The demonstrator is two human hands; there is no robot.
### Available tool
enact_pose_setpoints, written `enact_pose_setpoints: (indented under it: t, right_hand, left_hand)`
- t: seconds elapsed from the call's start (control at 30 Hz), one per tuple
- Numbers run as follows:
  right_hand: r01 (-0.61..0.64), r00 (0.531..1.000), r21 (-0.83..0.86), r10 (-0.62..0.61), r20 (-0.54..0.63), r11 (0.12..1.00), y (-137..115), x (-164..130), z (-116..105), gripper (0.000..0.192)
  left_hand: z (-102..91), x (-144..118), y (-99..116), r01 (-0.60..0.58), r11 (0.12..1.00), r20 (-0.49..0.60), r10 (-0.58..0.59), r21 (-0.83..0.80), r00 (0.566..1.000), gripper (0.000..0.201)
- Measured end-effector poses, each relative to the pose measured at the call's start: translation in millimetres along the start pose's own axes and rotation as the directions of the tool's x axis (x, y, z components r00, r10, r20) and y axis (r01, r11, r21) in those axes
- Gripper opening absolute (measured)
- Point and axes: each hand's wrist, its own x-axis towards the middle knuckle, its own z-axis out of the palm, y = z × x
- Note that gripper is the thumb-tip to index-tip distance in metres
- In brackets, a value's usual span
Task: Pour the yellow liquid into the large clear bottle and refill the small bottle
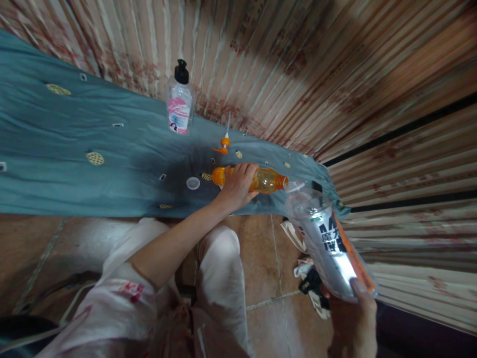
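My left hand (238, 186) is wrapped round an orange see-through bottle (267, 180), which lies tilted nearly level with its open neck to the right. In my right hand (354, 313) is a larger clear bottle (324, 238) with a silver and orange label, gripped near its base. Its mouth points up and left and meets, or nearly meets, the orange bottle's neck; I cannot tell whether they touch. An orange pump top (224, 144) with a thin white tube lies beyond my left hand. A small round clear lid (193, 183) rests left of the orange bottle.
A pump bottle (180, 107) with a black top and pink label stands at the back of the teal cloth (130, 144). Pleated curtains (261, 64) hang behind and to the right. Sandals (313, 286) lie on the tiled floor (264, 268) below.
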Motion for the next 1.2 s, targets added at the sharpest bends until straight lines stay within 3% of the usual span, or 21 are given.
enact_pose_setpoints:
  t: [0.97, 1.2]
  right_hand:
    - [0.02, 1.0, 0.011, -0.019, -0.012, 1.0, -0.5, 1.9, 0.8, 0.056]
    - [-0.023, 1.0, 0.003, 0.023, 0.0, 1.0, 1.4, 2.3, -3.4, 0.056]
  left_hand:
    - [4.4, -0.2, -4.7, -0.033, 0.999, -0.025, 0.033, 0.004, 0.999, 0.066]
    - [3.3, 0.1, -2.3, -0.012, 1.0, -0.017, 0.012, 0.007, 1.0, 0.067]
